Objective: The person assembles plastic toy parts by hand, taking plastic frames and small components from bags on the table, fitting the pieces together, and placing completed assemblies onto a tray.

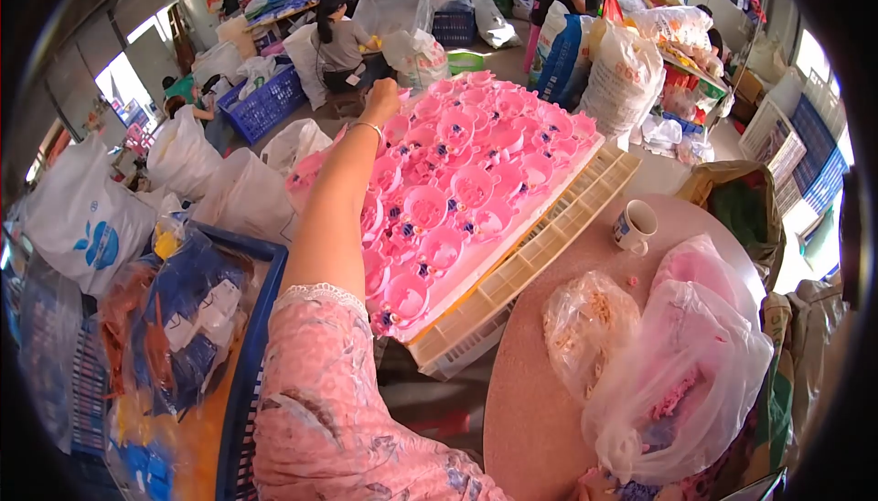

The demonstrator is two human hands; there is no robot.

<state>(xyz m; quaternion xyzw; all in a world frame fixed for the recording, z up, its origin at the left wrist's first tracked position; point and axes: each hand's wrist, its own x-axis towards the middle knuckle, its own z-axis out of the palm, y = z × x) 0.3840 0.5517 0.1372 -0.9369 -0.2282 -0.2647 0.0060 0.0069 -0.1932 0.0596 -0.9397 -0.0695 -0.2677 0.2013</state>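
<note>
Workroom clutter (416, 57) backs the left hand (384, 101), grasp unclear.

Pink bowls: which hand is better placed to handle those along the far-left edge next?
Likely the left hand: it is at that edge, beside the pink bowls; the right hand is out of view.

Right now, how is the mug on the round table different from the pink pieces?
The mug is white with a dark pattern, while the pink pieces are pink with dark purple-blue bits among them.
The mug stands alone, but the pink pieces are many and crowded together.
The mug is on the round table; the pink pieces are spread above a cream crate.
Both have round, open hollows.
</note>
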